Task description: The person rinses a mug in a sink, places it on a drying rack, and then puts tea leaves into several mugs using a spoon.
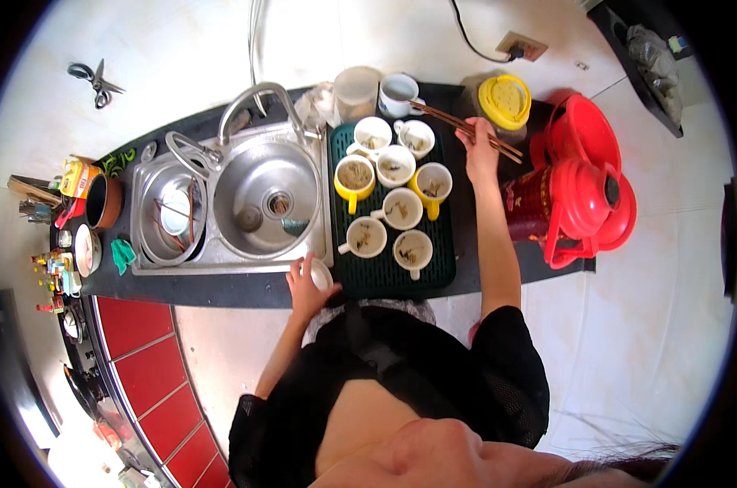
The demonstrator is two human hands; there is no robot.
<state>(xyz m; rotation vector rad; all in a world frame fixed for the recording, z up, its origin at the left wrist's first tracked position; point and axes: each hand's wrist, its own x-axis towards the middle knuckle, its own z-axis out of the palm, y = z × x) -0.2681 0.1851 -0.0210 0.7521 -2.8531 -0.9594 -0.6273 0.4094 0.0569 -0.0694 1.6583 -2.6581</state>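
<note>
My left hand (pixel 306 286) grips a small white cup (pixel 321 274) at the counter's front edge, beside the sink (pixel 267 199). My right hand (pixel 479 148) holds a pair of brown chopsticks (pixel 458 124) that reach toward a white mug (pixel 397 94) at the back. Between my hands lies a dark green ridged tray (pixel 437 264) with several white and yellow mugs (pixel 354 177) standing on it, each with dry bits inside.
Two red thermos jugs (pixel 584 195) stand at the right of the tray. A yellow-lidded jar (pixel 505 101) and a clear container (pixel 357 89) are at the back. A metal basin (pixel 169 213) with utensils sits left of the sink, and scissors (pixel 97 80) hang on the wall.
</note>
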